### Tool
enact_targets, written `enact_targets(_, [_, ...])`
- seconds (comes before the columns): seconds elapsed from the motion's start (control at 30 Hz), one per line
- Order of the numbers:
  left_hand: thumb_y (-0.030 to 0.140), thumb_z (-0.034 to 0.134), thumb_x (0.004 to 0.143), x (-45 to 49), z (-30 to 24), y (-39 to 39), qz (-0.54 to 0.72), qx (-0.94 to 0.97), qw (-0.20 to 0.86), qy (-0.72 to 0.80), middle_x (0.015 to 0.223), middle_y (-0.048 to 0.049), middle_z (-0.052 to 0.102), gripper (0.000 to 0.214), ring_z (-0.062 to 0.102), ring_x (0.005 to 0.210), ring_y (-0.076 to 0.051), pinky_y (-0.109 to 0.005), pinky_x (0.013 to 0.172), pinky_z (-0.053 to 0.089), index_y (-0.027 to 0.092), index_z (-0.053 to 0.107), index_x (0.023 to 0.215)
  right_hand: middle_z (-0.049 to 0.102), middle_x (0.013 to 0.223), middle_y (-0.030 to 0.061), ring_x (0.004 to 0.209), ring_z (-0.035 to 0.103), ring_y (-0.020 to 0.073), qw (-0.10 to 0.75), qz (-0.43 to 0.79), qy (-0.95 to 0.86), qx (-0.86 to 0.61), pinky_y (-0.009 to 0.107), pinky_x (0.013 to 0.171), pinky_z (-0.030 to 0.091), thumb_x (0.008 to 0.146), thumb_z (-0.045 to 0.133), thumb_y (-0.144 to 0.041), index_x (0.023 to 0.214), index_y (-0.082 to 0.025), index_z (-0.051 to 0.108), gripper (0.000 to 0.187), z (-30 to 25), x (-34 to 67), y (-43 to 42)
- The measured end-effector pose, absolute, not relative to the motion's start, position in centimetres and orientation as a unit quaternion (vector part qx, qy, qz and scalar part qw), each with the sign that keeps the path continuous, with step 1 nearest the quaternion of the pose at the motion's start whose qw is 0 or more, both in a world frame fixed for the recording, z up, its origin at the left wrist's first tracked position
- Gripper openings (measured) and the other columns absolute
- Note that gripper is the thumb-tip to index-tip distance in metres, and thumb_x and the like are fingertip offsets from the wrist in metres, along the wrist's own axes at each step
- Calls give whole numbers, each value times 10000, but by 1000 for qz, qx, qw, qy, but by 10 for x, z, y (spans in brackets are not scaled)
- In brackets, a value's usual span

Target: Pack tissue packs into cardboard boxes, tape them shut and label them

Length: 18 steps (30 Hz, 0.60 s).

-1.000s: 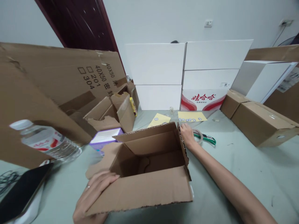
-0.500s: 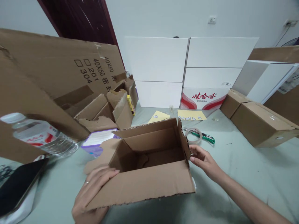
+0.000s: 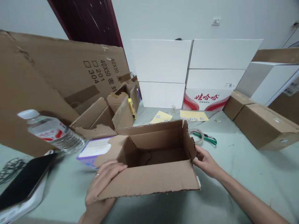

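Cardboard box [image 3: 151,161] sits open on the tabletop [image 3: 247,177] right in front of me, its flaps spread and their edges torn. My hands are apart, one on either side of it: my left hand [image 3: 102,179], wearing a ring [image 3: 97,175], lies open against the near left corner, and my right hand [image 3: 206,163] pinches the box's right edge. Just beyond that hand, a roll of clear tape [image 3: 195,136] lies against a green utility knife [image 3: 207,139]. On the far side, yellow sheets [image 3: 193,115] with small labels lie before stacked white boxes [image 3: 161,60] and a carton printed 娃哈哈 [image 3: 205,99]. To my left, a large cardboard sheet [image 3: 46,77] reads 40X50, 201 and 304, above a water bottle [image 3: 52,133] with a red label and a black phone [image 3: 25,180]. Brown cartons [image 3: 263,126] sit at the right.
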<state>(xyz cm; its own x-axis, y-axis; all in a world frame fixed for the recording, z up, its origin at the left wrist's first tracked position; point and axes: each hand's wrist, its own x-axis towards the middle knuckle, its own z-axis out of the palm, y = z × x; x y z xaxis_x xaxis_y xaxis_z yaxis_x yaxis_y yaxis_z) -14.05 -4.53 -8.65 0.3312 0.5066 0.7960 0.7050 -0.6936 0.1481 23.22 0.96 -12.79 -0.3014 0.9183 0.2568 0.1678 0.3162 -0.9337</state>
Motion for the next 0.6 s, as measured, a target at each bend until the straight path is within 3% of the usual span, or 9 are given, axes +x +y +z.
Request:
enact_targets(0.1, [185, 496, 871, -141, -88, -43, -434, -815, 109, -369, 939, -100, 672, 254, 616, 929, -253, -366, 837, 507, 153, 597, 1103, 649, 1057, 63, 936, 616, 218, 448, 409, -682, -409, 352, 865, 527, 861, 645, -419, 1021, -242, 607, 242, -132, 232, 12])
enact_targets(0.33, [167, 506, 856, -137, -86, -41, -457, -804, 100, -367, 895, -76, 695, 239, 636, 867, -237, -348, 788, 504, 170, 621, 1065, 650, 905, 27, 820, 618, 197, 435, 376, -697, -428, 312, 755, 537, 861, 621, -372, 999, -237, 606, 194, -138, 234, 13])
enact_targets(0.6, [217, 479, 903, -133, -85, -41, -460, -806, 88, -363, 884, -87, 683, 214, 626, 861, -233, -345, 775, 500, 166, 619, 1057, 629, 1001, 64, 956, 578, 237, 407, 318, -739, -433, 345, 859, 490, 798, 629, -224, 842, -228, 650, 49, -132, 242, 13])
